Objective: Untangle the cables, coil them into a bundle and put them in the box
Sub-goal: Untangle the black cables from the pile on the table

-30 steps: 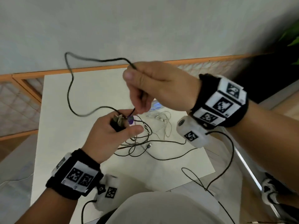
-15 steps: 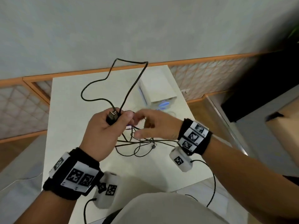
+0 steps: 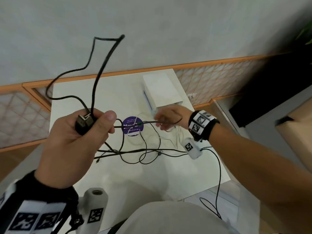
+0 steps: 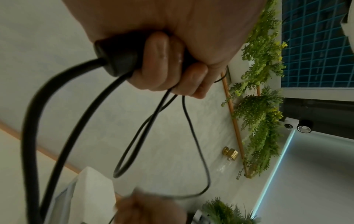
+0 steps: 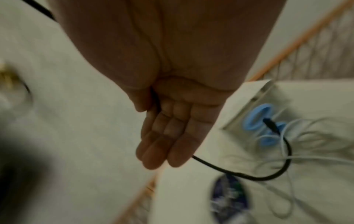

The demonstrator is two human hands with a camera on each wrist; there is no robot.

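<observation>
**Both hands on the black cable above the table**

The left hand (image 3: 72, 137) is gripping a black plug (image 3: 82, 123), fingers curled tight round it, with a thick cable (image 3: 99, 71) looping up against the wall. The left wrist view is showing what the head view hides: the fingers (image 4: 159, 60) are also clamping thin loops hanging below the fist.

The right hand (image 3: 170, 118) is holding a thin black cable (image 3: 148, 122) stretched across from the left hand. In the right wrist view its fingers (image 5: 164, 136) are lying nearly straight and together, thumb pressing the cable against them; its free end (image 5: 270, 125) is curling back over a blue mark on the box (image 5: 268, 97).

The rest of the tangle (image 3: 143, 152), black and white strands, is lying on the table (image 3: 168, 174) over a purple sticker (image 3: 133, 126), just in front of the white box (image 3: 162, 88).
</observation>
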